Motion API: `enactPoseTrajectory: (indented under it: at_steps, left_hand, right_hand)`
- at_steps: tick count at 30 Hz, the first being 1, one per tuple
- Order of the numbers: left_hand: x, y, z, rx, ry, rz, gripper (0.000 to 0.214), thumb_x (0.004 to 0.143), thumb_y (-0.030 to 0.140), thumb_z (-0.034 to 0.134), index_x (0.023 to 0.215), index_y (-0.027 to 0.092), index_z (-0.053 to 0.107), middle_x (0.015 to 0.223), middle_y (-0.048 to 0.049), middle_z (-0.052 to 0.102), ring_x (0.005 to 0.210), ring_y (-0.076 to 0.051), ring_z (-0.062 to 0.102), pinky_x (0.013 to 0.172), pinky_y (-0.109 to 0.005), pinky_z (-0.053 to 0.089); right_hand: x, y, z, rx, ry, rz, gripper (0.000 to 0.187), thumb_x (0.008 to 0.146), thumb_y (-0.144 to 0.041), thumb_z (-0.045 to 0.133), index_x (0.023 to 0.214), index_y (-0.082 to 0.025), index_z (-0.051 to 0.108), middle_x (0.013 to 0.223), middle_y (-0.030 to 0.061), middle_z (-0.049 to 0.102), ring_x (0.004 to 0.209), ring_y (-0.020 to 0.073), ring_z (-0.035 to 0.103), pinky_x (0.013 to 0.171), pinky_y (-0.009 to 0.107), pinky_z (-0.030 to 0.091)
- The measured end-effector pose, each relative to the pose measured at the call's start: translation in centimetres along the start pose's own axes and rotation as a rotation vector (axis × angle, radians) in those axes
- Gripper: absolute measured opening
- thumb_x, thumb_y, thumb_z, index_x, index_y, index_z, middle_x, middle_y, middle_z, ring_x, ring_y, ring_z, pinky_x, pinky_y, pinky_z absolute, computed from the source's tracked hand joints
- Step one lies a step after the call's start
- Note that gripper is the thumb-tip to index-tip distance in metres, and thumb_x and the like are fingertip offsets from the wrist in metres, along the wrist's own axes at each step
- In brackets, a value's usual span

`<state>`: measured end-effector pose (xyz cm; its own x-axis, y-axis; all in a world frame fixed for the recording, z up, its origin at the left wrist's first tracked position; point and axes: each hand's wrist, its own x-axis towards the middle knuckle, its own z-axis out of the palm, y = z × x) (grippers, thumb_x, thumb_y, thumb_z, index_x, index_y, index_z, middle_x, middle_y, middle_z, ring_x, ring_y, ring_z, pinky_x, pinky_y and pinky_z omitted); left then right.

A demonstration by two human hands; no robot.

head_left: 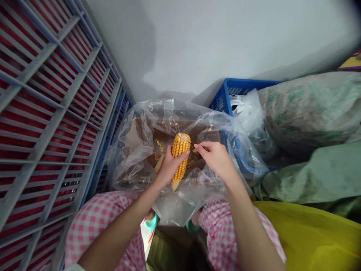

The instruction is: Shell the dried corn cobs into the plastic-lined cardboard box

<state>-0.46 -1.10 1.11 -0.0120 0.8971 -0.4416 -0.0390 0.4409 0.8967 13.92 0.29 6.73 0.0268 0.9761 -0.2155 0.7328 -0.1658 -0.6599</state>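
Your left hand (168, 165) closes its fingers around the middle of a yellow corn cob (181, 150), and your right hand (216, 159) pinches a thin dark pick (196, 146) against the cob's side, though this pick is too small to see well. The cob is above the middle of a clear plastic bag (132, 150) lying over brown cardboard (166, 130). If the cob turns in your grip, the pick could slip and poke your left hand, and loose kernels (158, 145) could jump past the bag's edge. The cob's long axis runs nearly straight away from you: its tip points toward the white wall (225, 37), leaning slightly right, and its stem end points toward your pink checked trousers (222, 233).
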Motion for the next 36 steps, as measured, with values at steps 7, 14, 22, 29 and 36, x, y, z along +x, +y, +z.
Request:
enactPoseTrajectory:
  at_steps: [7, 14, 22, 29, 36]
  left_hand:
    - [0.0, -0.3, 0.1, -0.036, 0.008, -0.024, 0.049, 0.064, 0.045, 0.069, 0.101, 0.018, 0.050, 0.093, -0.0052, 0.062, 0.080, -0.018, 0.060, 0.067, -0.026, 0.045]
    - [0.0, 0.1, 0.1, -0.074, 0.019, -0.032, 0.050, 0.064, 0.043, 0.070, 0.102, 0.019, 0.049, 0.092, -0.0043, 0.062, 0.078, -0.017, 0.060, 0.066, -0.026, 0.045]
    - [-0.2, 0.2, 0.0, -0.070, 0.028, -0.016, 0.044, 0.066, 0.041, 0.069, 0.097, 0.019, 0.049, 0.088, -0.0026, 0.061, 0.077, -0.016, 0.059, 0.065, -0.025, 0.044]
    - [-0.7, 0.1, 0.5, -0.128, 0.052, -0.041, 0.043, 0.066, 0.038, 0.068, 0.098, 0.019, 0.047, 0.090, -0.0029, 0.060, 0.078, -0.016, 0.059, 0.067, -0.025, 0.044]
    - [-0.9, 0.2, 0.8, -0.227, 0.116, -0.075, 0.039, 0.068, 0.036, 0.067, 0.094, 0.020, 0.044, 0.087, -0.0024, 0.060, 0.077, -0.015, 0.061, 0.065, -0.025, 0.046]
  right_hand:
    - [-0.1, -0.3, 0.4, -0.042, 0.007, 0.008, 0.028, 0.082, -0.032, 0.046, 0.072, -0.021, 0.069, 0.073, 0.0033, 0.069, 0.066, 0.0158, 0.058, 0.060, 0.024, 0.034]
    - [-0.2, -0.6, 0.6, -0.087, 0.034, 0.006, 0.030, 0.084, -0.033, 0.044, 0.072, -0.021, 0.069, 0.068, 0.0031, 0.067, 0.059, 0.0152, 0.054, 0.055, 0.024, 0.031]
    - [-0.2, -0.8, 1.2, -0.086, 0.075, -0.016, 0.031, 0.084, -0.032, 0.042, 0.073, -0.021, 0.069, 0.067, 0.0036, 0.067, 0.058, 0.0148, 0.054, 0.056, 0.025, 0.030]
    - [-0.3, -0.9, 2.6, -0.087, 0.110, -0.008, 0.029, 0.086, -0.030, 0.042, 0.076, -0.020, 0.067, 0.073, 0.0050, 0.069, 0.063, 0.0161, 0.058, 0.056, 0.025, 0.030]
    - [-0.7, -2.5, 4.9, -0.219, 0.191, 0.035, 0.027, 0.090, -0.028, 0.037, 0.082, -0.018, 0.061, 0.070, 0.0064, 0.065, 0.061, 0.0167, 0.058, 0.055, 0.025, 0.027]
